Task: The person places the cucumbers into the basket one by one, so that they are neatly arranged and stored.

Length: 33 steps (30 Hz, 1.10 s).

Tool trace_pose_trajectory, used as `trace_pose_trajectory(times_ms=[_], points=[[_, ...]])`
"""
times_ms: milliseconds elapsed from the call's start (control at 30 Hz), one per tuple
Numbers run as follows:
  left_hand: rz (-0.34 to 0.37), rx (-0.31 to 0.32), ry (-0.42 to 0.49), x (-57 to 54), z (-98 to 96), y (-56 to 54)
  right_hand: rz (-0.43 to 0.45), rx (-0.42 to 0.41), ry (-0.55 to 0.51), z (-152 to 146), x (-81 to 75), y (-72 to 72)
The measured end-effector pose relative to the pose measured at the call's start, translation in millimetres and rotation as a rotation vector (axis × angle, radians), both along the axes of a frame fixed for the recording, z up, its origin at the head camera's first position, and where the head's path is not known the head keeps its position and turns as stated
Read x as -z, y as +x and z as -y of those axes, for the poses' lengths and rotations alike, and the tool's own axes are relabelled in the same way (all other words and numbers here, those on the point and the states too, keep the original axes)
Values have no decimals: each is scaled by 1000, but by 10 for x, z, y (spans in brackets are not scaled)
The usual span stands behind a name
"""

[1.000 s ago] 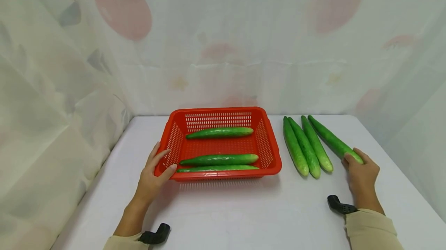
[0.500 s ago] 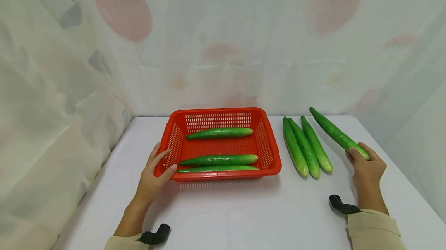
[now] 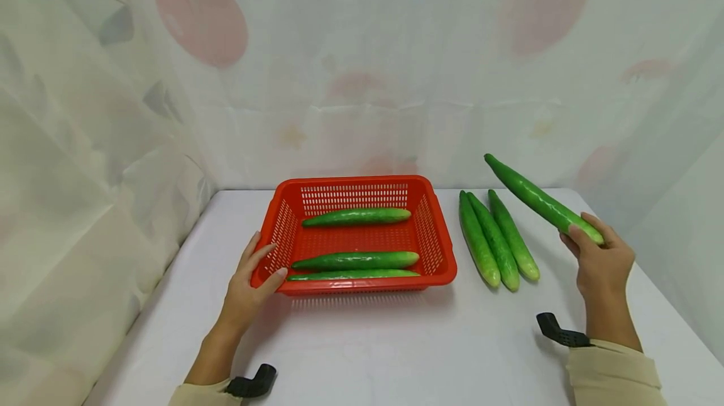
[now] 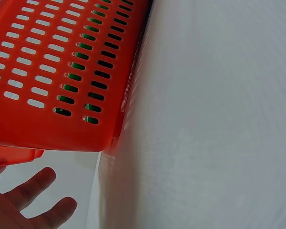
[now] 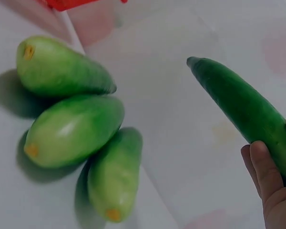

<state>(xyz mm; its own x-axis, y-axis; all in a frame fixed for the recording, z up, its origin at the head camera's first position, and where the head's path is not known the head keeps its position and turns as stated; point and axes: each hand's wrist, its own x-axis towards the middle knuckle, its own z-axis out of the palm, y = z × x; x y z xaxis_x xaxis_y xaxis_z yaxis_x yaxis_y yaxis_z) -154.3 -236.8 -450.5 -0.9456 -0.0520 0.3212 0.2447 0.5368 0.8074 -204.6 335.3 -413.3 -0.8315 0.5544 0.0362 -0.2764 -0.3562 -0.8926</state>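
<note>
My right hand (image 3: 606, 264) grips a long green cucumber (image 3: 534, 195) by its pale end, thumb on the near side. The cucumber slants up to the left, raised over the table, and its dark tip (image 5: 194, 62) shows in the right wrist view. My left hand (image 3: 243, 293) rests at the front left corner of a red plastic basket (image 3: 367, 283), thumb and index finger over the rim and fingers spread. Two of its fingers (image 4: 35, 187) stretch out below the rim in the left wrist view. Inside lie a cucumber (image 3: 356, 217) at the back and two at the front.
Three more cucumbers (image 3: 479, 239) lie side by side on the white table (image 3: 373, 349), right of the basket. A patterned curtain (image 3: 362, 66) hangs behind the table, and draped cloth (image 3: 85, 173) runs along the left.
My right hand has lifted the rightmost cucumber off the table; its dark tip has risen and swung left. The left hand and the basket stay in place.
</note>
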Motion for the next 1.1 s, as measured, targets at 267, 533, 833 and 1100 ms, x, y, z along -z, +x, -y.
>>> trace_pose_trajectory(times_ms=[267,533,833,1100], points=[[-5,-3,0,-11,12,-1,-141,-77,28,213,-239,82],[-7,23,39,-18,-10,8,-336,-215,-56,368,-403,192],[-28,25,33,-6,-25,8,-472,-327,-30,616,-535,191],[-19,22,30,-33,-31,7,-486,-420,66,843,-541,129]])
